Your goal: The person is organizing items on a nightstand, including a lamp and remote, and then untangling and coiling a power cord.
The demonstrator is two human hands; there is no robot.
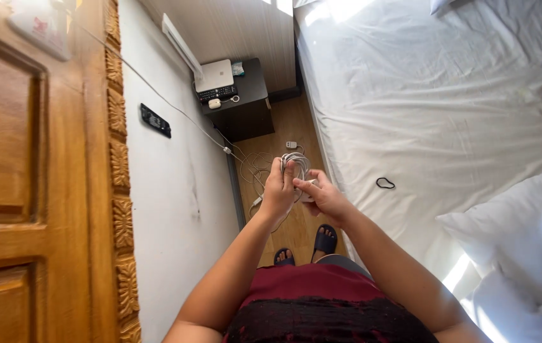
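Both forearms reach out over a dark red garment. Beyond lies the white, wrinkled bed (448, 95). Left hand (278, 189) is clenched around a coiled white cable (297, 162), loops upright at chest height; right hand (323, 197) pinches its side. Loose cord trails floorward.

A wide bed (448, 108) in a creased white sheet is carrying a small black elastic loop (385, 183) and plump white pillows (525, 235). Beside it, the narrow wooden floor (290, 124) is bearing loose white cable (255, 166), a small white plug (291, 145) and a dark bedside cabinet (245, 105).
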